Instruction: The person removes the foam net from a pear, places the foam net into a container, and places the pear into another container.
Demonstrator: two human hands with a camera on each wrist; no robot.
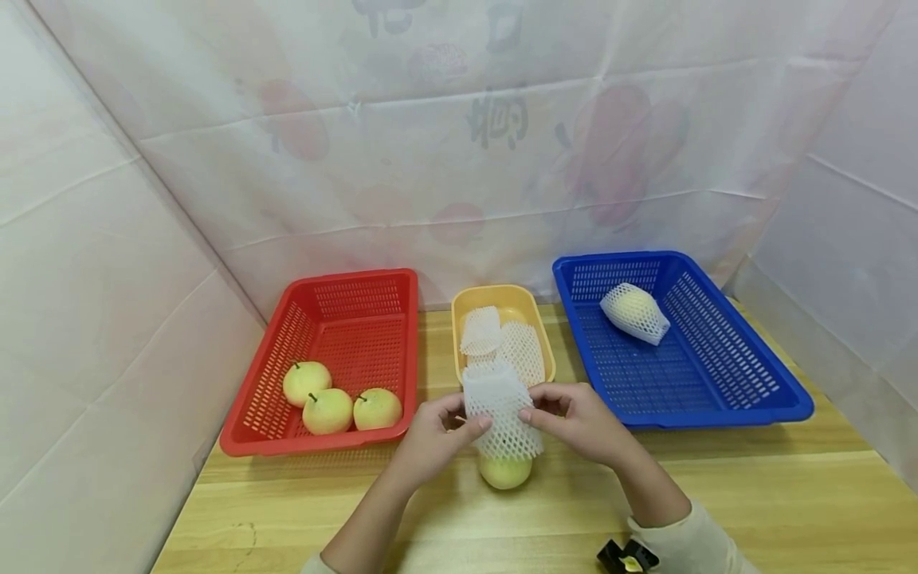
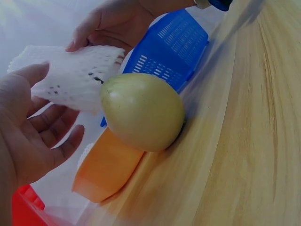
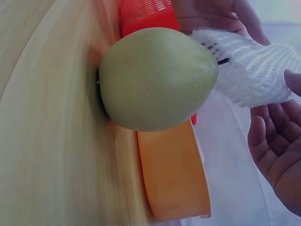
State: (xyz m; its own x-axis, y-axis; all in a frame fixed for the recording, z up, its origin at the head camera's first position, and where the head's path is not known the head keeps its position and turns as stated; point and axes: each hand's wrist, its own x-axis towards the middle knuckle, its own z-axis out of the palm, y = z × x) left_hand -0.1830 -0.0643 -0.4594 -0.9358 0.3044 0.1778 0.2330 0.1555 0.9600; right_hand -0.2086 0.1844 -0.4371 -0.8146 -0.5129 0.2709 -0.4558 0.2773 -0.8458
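Note:
A white foam fruit net [image 1: 502, 406] is pinched at its two sides by my left hand [image 1: 443, 437] and right hand [image 1: 579, 422]. Below it a pale yellow-green pear [image 1: 505, 472] stands on the wooden table, stem up. In the right wrist view the stem of the pear [image 3: 157, 79] reaches the lower end of the foam net [image 3: 256, 66]. Thumbs lie on the near face of the net, with fingers behind it. Seen from the left wrist, the net [image 2: 66, 75] hangs just above the top of the pear [image 2: 143, 112].
A red basket [image 1: 412, 351] at left holds several pears [image 1: 328, 411]. Behind my hands stands a small yellow-orange tray [image 1: 548, 351] with more foam nets [image 1: 519, 347]. In the blue basket [image 1: 717, 418] at right lies a net-wrapped pear [image 1: 634, 311]. Cloth walls enclose the table [image 1: 717, 494].

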